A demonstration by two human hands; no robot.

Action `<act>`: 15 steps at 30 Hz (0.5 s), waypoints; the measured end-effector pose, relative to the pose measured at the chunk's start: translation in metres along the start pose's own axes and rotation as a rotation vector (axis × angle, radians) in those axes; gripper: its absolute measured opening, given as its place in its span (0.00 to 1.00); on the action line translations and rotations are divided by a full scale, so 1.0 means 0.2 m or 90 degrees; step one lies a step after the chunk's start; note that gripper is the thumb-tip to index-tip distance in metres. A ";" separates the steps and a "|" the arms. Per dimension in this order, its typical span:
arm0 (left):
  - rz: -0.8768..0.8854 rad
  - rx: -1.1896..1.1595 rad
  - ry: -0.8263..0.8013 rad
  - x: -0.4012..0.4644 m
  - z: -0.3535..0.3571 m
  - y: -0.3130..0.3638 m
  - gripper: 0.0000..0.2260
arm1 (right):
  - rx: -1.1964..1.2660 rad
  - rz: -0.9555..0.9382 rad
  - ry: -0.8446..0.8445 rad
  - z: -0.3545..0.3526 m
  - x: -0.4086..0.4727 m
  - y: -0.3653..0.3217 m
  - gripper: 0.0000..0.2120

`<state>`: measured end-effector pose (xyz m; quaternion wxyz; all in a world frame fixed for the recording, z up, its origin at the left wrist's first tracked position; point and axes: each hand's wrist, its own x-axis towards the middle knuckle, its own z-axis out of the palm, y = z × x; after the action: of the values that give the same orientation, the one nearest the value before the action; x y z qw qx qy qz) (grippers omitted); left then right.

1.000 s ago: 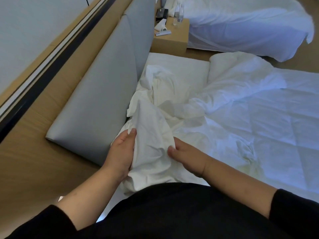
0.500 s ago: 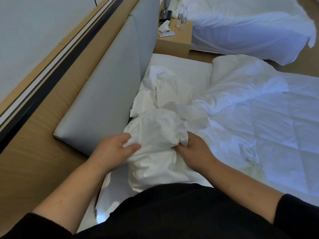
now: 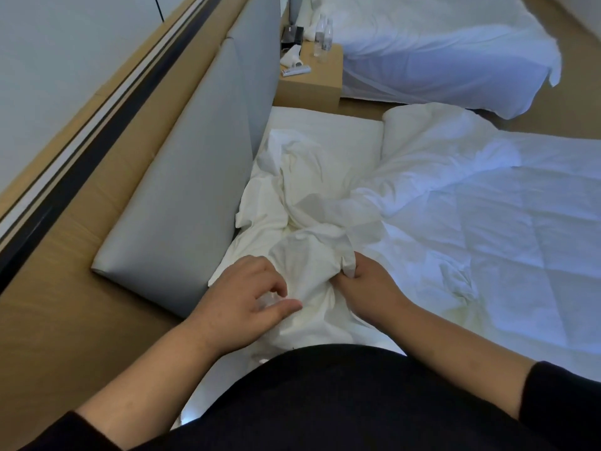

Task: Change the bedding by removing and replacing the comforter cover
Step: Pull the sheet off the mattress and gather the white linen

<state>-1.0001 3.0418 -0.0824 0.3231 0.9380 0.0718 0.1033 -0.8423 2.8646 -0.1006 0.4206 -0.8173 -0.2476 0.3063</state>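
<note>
Head view: step in hand seemed gathering of comforter cover [image 3: 309, 265], bunched at head of bed beside grey headboard [image 3: 192, 203]. Right hand [image 3: 367, 284] clamped on fold of cover; left hand [image 3: 247, 301] pinched thin cloth. Quilted comforter [image 3: 487, 222] lay bare, puffy, stitched. Next move probably called for finding cover corner or opening.

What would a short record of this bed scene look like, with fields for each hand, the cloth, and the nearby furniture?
left hand: left hand rests on the bunched white cotton cover, fingers curled, grip unclear
right hand: right hand grips a fold of the cover
comforter: quilted white comforter spread on the bed
headboard: padded grey headboard, beside the cover
nightstand: wooden nightstand with clear plastic bottles
</note>
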 end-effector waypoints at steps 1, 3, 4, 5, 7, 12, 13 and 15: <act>0.016 0.076 0.014 0.02 0.01 0.02 0.18 | -0.013 -0.002 0.006 0.01 0.00 0.00 0.06; 0.017 0.191 0.004 0.06 0.04 0.08 0.20 | -0.013 0.001 0.013 0.01 0.00 -0.01 0.08; 0.027 0.225 0.005 0.07 0.06 0.10 0.18 | 0.001 0.007 0.016 0.01 -0.01 0.00 0.09; 0.049 0.244 0.022 0.08 0.07 0.12 0.13 | 0.021 0.014 0.016 0.01 -0.01 0.00 0.10; 0.089 0.249 0.083 0.08 0.08 0.13 0.09 | 0.072 0.017 0.000 0.01 -0.03 0.03 0.11; 0.166 0.161 0.030 -0.04 0.10 0.12 0.10 | 0.205 -0.030 -0.208 -0.05 -0.04 0.06 0.21; 0.164 0.149 0.000 -0.06 0.10 0.12 0.10 | 0.233 -0.030 -0.278 -0.06 -0.05 0.07 0.23; 0.138 0.128 -0.026 -0.09 0.11 0.12 0.11 | 0.297 0.016 -0.404 -0.08 -0.05 0.11 0.28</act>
<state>-1.0115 3.0062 -0.0859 0.2159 0.9697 -0.0268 0.1109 -0.8353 2.8377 -0.1080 0.4937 -0.5676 -0.2788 0.5970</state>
